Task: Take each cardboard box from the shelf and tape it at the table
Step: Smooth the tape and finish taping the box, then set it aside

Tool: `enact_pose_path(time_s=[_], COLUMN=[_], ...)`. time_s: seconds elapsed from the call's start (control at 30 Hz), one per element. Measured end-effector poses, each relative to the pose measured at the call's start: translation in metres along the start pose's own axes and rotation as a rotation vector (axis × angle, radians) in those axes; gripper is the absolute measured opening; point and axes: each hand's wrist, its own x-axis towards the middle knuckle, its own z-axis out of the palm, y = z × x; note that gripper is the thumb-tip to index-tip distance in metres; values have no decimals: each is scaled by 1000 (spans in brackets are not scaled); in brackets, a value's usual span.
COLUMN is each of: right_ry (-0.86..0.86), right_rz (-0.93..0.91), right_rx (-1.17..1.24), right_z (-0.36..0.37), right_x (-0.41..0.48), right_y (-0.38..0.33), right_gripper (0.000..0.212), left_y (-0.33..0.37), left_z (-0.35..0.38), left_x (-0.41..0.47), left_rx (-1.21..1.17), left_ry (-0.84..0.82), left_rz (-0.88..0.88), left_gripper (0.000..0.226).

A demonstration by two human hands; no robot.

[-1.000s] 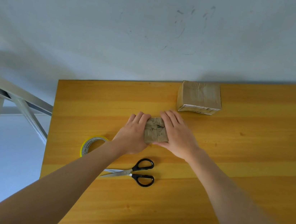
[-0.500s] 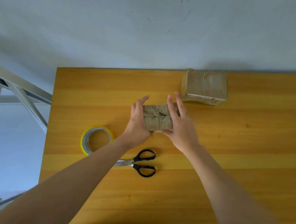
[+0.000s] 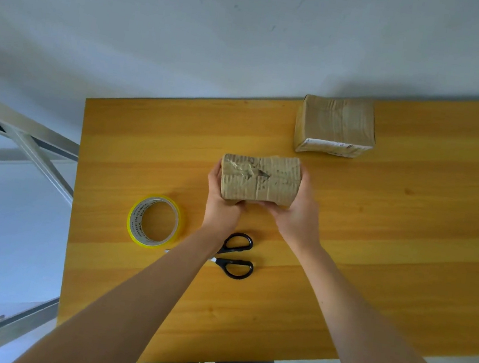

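A small worn cardboard box point(image 3: 260, 179) is lifted above the middle of the wooden table point(image 3: 404, 264), its taped face turned toward me. My left hand point(image 3: 221, 203) grips its left end and my right hand point(image 3: 297, 216) grips its right end and underside. A second, larger taped cardboard box point(image 3: 335, 127) rests at the table's far edge. A roll of clear tape point(image 3: 154, 221) with a yellow rim lies to the left of my left wrist. Black-handled scissors point(image 3: 236, 255) lie on the table under my left forearm, their blades hidden.
A white wall rises behind the table. A grey metal shelf frame point(image 3: 23, 146) stands at the left, beyond the table's left edge. My legs show below the table's near edge.
Both hands went from pressing flat on the small box on the table to gripping its ends. The box has come up and turned so its broad face shows.
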Motion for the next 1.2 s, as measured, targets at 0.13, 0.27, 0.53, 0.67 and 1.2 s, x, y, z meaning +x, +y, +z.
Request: enact_pose_path(time_s=[0.13, 0.27, 0.53, 0.67, 1.2], right_ry=[-23, 63, 122, 98, 88], right_rz=[37, 117, 254, 280, 312], right_rx=[64, 142, 201, 122, 80], right_z=[-8, -19, -62, -85, -133], right_x=[2, -9, -25, -31, 23], right_y=[-3, -1, 5, 15, 25], right_gripper=[92, 79, 62, 55, 61], left_y=[5, 13, 22, 24, 60], left_z=[-8, -9, 19, 39, 98], left_x=[0, -4, -15, -17, 2], left_rx=[132, 155, 294, 342, 235], left_ry=[-34, -66, -172, -218, -182], left_rz=[36, 31, 68, 54, -53], left_gripper=[72, 53, 50, 54, 86])
